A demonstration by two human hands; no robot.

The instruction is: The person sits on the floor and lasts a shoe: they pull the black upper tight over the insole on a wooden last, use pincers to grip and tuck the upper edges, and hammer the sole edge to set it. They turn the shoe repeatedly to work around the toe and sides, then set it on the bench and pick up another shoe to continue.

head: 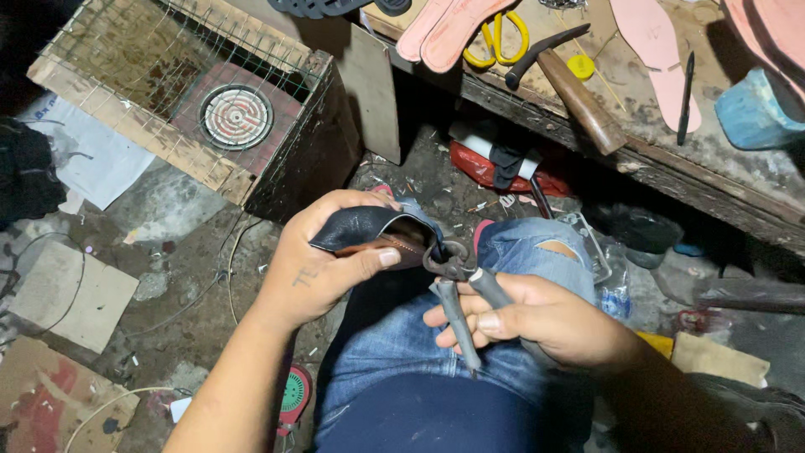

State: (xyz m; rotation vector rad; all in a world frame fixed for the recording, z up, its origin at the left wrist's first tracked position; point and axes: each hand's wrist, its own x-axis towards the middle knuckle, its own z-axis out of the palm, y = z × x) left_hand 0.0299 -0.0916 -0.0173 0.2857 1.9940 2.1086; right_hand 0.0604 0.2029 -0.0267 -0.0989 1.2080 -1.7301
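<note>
A: Left hand (323, 264)?

B: Curled around a black leather shoe upper (369, 228), thumb pressed along its lower edge, fingers wrapped over the back. Piece sits above the person's knee in blue jeans (402, 352), centre of view.

A: Right hand (537, 323)?

B: Closed round the two handles of dark metal pincers (457, 285). Handles squeezed near each other; the rounded head bites the right-hand edge of the leather. Tool head touching the piece; how deep the bite goes, cannot tell.

A: Surroundings?

B: Worn wooden table (671, 159) upper right. On it: a hammer with wooden handle (570, 84), yellow-handled scissors (499, 38), several pink insole cut-outs (654, 50), a dark pen-like tool (686, 96), a blue container (755, 109) at the far edge. Upper left, a wooden box covered with wire mesh (168, 92), a round coil heater (236, 116) inside. Floor is dirty, strewn with scraps, cardboard (71, 294) and thin wire at left. Red bundle (495, 168) lies under the table, well apart from both hands.
</note>
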